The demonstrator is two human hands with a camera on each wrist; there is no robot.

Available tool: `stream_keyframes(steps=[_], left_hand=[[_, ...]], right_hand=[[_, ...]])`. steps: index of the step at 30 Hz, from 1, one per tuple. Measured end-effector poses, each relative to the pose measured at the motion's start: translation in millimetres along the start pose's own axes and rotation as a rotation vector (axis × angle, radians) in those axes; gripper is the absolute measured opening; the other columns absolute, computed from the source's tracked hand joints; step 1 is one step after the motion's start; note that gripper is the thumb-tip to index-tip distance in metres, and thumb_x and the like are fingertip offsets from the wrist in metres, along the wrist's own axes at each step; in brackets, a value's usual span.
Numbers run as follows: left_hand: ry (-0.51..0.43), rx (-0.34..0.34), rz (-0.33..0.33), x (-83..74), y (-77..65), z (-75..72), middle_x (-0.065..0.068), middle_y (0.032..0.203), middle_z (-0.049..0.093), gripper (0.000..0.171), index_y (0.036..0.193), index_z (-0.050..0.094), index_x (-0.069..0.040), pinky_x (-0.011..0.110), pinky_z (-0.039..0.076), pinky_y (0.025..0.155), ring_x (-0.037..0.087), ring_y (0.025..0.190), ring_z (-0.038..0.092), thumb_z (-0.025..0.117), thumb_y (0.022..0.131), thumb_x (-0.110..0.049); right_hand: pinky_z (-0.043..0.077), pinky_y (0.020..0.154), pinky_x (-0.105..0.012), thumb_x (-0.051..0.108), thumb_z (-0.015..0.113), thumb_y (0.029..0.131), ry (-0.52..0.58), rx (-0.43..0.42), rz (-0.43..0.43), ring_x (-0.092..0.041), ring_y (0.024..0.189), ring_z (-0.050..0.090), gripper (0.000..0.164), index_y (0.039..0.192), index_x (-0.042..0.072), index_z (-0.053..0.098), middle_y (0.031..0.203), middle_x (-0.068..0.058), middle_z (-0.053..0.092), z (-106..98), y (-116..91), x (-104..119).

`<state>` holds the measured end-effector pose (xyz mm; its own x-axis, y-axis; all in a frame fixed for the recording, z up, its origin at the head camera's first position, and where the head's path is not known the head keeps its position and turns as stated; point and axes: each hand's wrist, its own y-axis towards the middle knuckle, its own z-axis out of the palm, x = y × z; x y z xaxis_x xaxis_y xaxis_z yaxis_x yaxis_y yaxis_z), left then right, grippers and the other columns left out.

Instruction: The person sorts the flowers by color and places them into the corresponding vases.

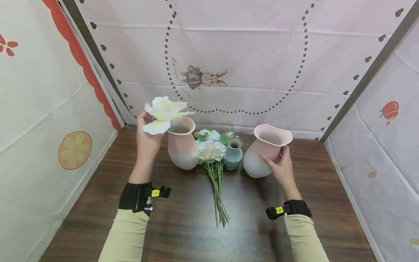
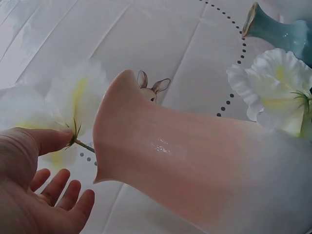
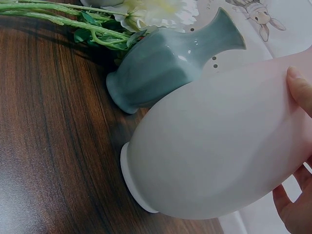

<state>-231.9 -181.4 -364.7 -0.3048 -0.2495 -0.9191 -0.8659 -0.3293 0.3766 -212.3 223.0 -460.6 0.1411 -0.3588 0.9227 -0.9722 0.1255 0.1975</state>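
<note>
My left hand [image 1: 147,147] pinches a white artificial flower [image 1: 165,110] with yellow streaks just below its petals. In the left wrist view, the flower's short visible stem [image 2: 85,145] runs behind the rim of the left pink-and-white vase [image 2: 180,151]; its lower part is hidden. The thumb lies against the flower's base, while several other fingers are loosely bent below. On the right, a second pink-and-white vase [image 1: 258,158] with a wavy rim is gripped by my right hand [image 1: 284,169], thumb on the near side and fingers around the outer side of its neck.
Between the vases, a bunch of white and pale-blue flowers [image 1: 212,150] lies on the dark wooden table [image 1: 183,225], stems toward me. A small blue-green vase [image 1: 232,160] stands beside it. Printed cloth walls [image 1: 255,72] enclose the back and sides.
</note>
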Motion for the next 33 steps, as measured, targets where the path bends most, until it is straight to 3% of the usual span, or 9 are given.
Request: stream_keyframes(steps=[4, 7, 10, 14, 33], left_hand=[[0.003, -0.007, -0.021, 1.1, -1.7, -1.5, 0.016, 0.141, 0.051, 0.065, 0.142, 0.040, 0.002, 0.039, 0.045, 0.112, 0.023, 0.132, 0.050, 0.073, 0.086, 0.001], [-0.001, -0.005, -0.033, 4.3, -3.1, -2.5, 0.004, 0.132, 0.054, 0.061, 0.140, 0.041, 0.002, 0.036, 0.048, 0.111, 0.016, 0.127, 0.052, 0.072, 0.087, 0.000], [-0.013, 0.002, -0.042, 7.2, -5.7, -4.0, 0.004, 0.132, 0.052, 0.062, 0.141, 0.040, 0.003, 0.038, 0.048, 0.111, 0.018, 0.128, 0.053, 0.071, 0.088, -0.001], [-0.017, 0.010, -0.086, 10.7, -10.4, -6.5, 0.014, 0.143, 0.048, 0.063, 0.144, 0.039, 0.000, 0.042, 0.044, 0.114, 0.028, 0.135, 0.049, 0.071, 0.089, -0.002], [0.009, -0.020, -0.160, 31.7, -31.5, -17.9, 0.014, 0.145, 0.051, 0.057, 0.143, 0.042, -0.003, 0.048, 0.042, 0.115, 0.029, 0.135, 0.050, 0.067, 0.092, -0.003]], right_hand=[[0.029, 0.122, -0.054, 0.014, 0.075, 0.089, 0.001, 0.008, 0.015, -0.035, 0.145, 0.036, 0.079, 0.151, 0.006, 0.025, 0.153, -0.017, 0.036, -1.0, -2.0, 6.5], [0.028, 0.123, -0.054, 0.011, 0.073, 0.090, 0.000, 0.019, 0.032, -0.037, 0.145, 0.035, 0.078, 0.150, 0.002, 0.025, 0.154, -0.020, 0.034, -2.5, -7.6, 24.0], [0.028, 0.122, -0.054, 0.011, 0.073, 0.090, -0.006, 0.021, 0.028, -0.037, 0.145, 0.035, 0.078, 0.150, 0.001, 0.024, 0.154, -0.020, 0.034, -2.4, -7.0, 22.4], [0.030, 0.122, -0.053, 0.016, 0.076, 0.089, -0.010, 0.003, -0.002, -0.032, 0.145, 0.036, 0.080, 0.150, 0.007, 0.026, 0.153, -0.014, 0.036, 0.2, 0.1, -1.6], [0.030, 0.122, -0.053, 0.015, 0.075, 0.089, -0.020, -0.003, -0.010, -0.031, 0.144, 0.037, 0.078, 0.150, 0.007, 0.026, 0.152, -0.014, 0.037, 0.8, 0.7, -1.9]])
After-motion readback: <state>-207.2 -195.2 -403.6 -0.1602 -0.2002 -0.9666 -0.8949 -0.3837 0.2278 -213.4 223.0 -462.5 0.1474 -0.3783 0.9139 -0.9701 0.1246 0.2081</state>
